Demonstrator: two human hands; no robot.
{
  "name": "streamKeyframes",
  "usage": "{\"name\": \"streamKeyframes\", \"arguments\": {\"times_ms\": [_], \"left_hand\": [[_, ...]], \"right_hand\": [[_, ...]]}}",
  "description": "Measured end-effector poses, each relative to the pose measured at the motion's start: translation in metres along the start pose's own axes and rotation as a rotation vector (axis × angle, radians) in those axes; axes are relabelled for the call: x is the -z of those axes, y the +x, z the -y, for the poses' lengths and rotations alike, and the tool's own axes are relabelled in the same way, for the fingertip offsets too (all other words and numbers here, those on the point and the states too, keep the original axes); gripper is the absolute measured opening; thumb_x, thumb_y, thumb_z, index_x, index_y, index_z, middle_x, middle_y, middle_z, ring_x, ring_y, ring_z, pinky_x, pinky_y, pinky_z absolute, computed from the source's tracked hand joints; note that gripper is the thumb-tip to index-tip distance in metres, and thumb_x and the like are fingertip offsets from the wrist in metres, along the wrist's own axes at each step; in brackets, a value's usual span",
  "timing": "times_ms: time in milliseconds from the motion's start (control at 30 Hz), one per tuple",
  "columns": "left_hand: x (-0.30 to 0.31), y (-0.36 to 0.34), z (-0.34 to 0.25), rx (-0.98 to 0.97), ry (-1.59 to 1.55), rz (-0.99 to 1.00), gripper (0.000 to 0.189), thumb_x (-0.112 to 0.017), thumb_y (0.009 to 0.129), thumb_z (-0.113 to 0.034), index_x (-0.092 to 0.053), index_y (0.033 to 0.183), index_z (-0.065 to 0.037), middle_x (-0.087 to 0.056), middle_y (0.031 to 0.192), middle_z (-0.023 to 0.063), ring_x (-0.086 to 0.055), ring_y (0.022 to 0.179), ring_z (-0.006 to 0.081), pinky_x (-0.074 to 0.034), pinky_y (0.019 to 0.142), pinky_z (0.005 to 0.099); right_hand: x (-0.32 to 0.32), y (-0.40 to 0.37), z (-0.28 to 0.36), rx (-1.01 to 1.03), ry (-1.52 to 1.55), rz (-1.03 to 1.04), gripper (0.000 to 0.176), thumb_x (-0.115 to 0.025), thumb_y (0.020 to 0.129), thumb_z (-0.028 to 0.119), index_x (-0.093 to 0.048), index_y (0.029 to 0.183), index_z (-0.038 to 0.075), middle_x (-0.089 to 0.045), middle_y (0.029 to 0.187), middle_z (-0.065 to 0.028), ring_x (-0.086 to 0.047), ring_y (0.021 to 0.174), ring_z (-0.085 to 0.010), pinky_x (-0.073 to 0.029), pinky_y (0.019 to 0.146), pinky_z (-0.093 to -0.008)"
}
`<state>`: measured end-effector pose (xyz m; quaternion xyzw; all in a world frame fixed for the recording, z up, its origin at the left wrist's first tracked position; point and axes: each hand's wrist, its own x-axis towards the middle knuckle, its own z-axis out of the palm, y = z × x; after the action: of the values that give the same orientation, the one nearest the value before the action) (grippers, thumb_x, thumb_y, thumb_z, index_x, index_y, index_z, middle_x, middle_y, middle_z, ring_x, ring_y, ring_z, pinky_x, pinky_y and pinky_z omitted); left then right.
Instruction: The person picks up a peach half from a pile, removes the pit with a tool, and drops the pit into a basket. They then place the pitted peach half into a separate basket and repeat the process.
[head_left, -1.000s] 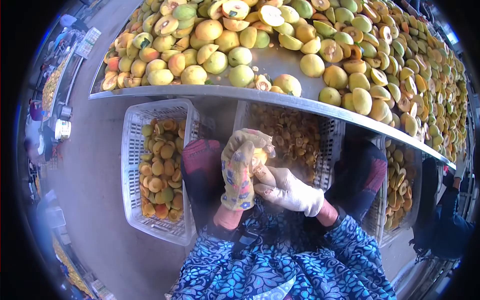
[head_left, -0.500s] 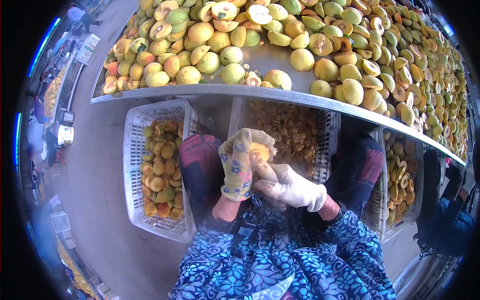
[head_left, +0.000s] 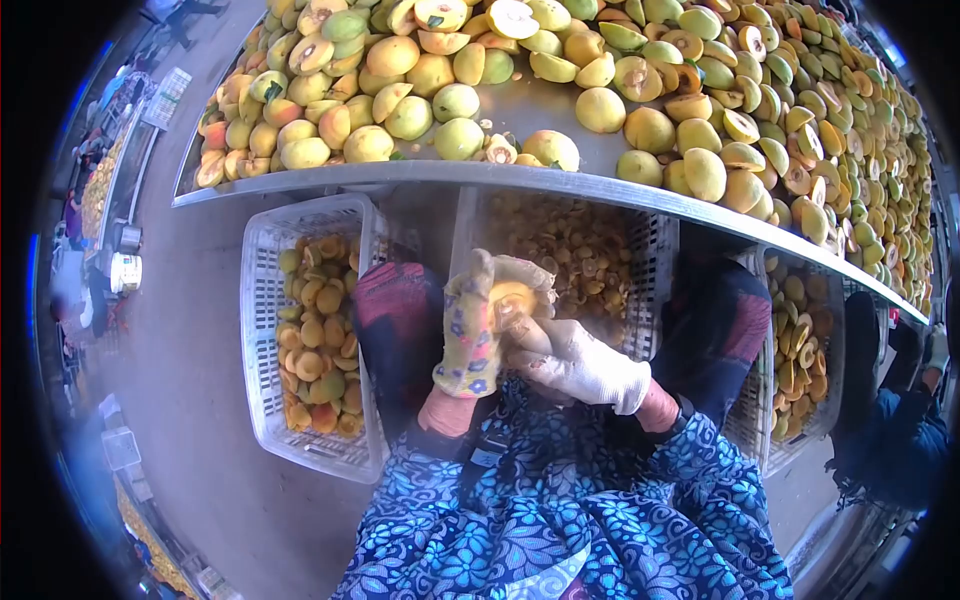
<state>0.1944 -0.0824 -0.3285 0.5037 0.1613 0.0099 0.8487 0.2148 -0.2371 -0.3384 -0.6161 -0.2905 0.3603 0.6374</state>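
Note:
In the middle of the head view, my left hand [head_left: 466, 325], in a flower-patterned glove, is closed around a yellow peach half [head_left: 512, 302] with its cut face turned up. My right hand [head_left: 590, 368], in a white glove with browned fingertips, is closed with its fingers against the lower side of that half. Whatever the right hand grips is hidden by its fingers. Both hands are over my lap. Behind them stands a crate of brownish scraps and pits [head_left: 585, 255].
A metal-edged table [head_left: 480, 173] heaped with whole and halved peaches [head_left: 700, 140] spans the space ahead. White crates of peach halves stand at the left [head_left: 262, 330] and right [head_left: 762, 440] of my legs. Another person's dark sleeve [head_left: 905, 440] shows at far right.
My left hand has tilted and opened its grip slightly, showing more of the peach half's cut face. My right hand stays against the fruit. The view has shifted a little.

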Motion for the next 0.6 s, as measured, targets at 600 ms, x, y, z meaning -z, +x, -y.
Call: {"name": "streamKeyframes", "arguments": {"times_ms": [600], "left_hand": [[0.007, 0.001, -0.013, -0.159, 0.327, 0.330, 0.055, -0.051, 0.099, -0.047, -0.070, 0.081, 0.001, -0.070, 0.079, 0.0073, -0.064, 0.073, 0.0149, -0.049, 0.068, 0.0276]], "right_hand": [[0.014, -0.027, 0.015, -0.454, 0.406, 0.211, 0.040, -0.064, 0.093, 0.041, -0.055, 0.103, 0.004, -0.049, 0.063, 0.0027, -0.044, 0.047, -0.0051, -0.037, 0.042, -0.0209]]}}
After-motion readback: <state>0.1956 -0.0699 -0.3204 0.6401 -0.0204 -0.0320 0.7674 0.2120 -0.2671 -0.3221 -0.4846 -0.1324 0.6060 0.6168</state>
